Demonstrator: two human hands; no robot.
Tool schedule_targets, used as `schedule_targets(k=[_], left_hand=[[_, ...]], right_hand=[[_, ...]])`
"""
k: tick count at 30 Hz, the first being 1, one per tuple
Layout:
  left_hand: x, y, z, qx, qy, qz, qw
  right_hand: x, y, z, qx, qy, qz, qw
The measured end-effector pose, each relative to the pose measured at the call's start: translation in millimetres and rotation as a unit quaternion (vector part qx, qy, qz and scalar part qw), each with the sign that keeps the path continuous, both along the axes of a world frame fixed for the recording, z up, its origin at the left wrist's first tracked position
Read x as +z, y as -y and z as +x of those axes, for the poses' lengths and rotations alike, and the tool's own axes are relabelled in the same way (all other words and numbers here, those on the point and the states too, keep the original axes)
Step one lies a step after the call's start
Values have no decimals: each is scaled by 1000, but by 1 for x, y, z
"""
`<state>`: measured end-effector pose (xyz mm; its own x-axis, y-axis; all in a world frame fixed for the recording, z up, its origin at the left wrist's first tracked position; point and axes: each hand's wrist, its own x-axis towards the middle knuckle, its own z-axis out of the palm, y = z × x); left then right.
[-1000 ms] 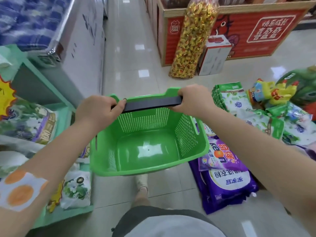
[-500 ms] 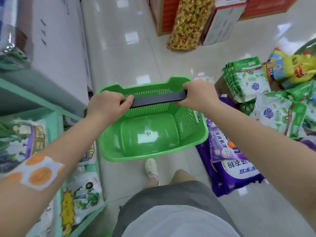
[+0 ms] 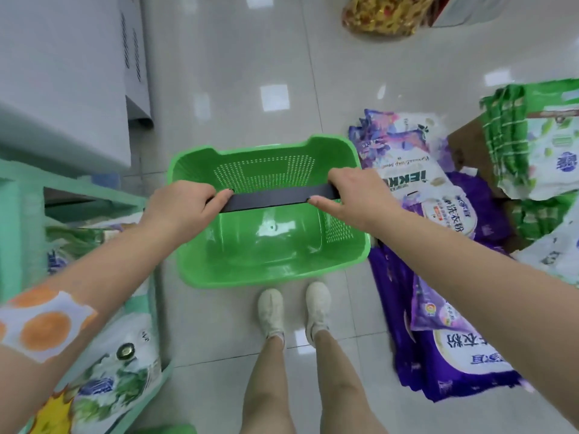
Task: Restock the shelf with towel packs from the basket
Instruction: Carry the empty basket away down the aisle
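Lowered since a second ago, the green basket [image 3: 269,245] now hangs just ahead of the person's white shoes [image 3: 294,310], its inside bare. Both hands keep hold of the dark handle [image 3: 272,197]: the left hand [image 3: 185,208] curled round one end, the right hand [image 3: 351,198] wrapped round the other with its forefinger laid straight along the bar. With no towel packs left in it, the unloading step looks finished; the next move is probably to set the basket on the tiled floor [image 3: 225,89]. Room is tight: the green shelf [image 3: 94,195] edges in at left, purple bags [image 3: 445,349] crowd the right, open tiles lie ahead
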<state>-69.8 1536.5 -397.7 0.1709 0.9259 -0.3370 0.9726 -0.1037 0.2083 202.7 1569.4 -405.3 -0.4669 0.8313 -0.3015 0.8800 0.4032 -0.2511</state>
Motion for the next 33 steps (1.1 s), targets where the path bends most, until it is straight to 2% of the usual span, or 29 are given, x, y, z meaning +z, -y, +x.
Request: schedule_targets(k=[8, 12, 17, 23, 27, 33], left_hand=[[-114, -33, 9, -4, -16, -65, 998], [-154, -54, 18, -14, -45, -49, 998], [-194, -87, 24, -40, -30, -46, 998], [-204, -113, 17, -36, -17, -12, 999], [-203, -105, 17, -38, -7, -21, 999], [-211, -85, 26, 12, -20, -10, 1000]], right_hand=[[-117, -35, 10, 4, 21, -38, 999], [-153, -61, 21, 22, 24, -26, 999], [-187, -94, 28, 27, 28, -23, 999], [-196, -117, 24, 14, 0, 11, 1000], [-192, -109, 25, 0, -11, -17, 1000], [-185, -98, 25, -87, -51, -98, 990]])
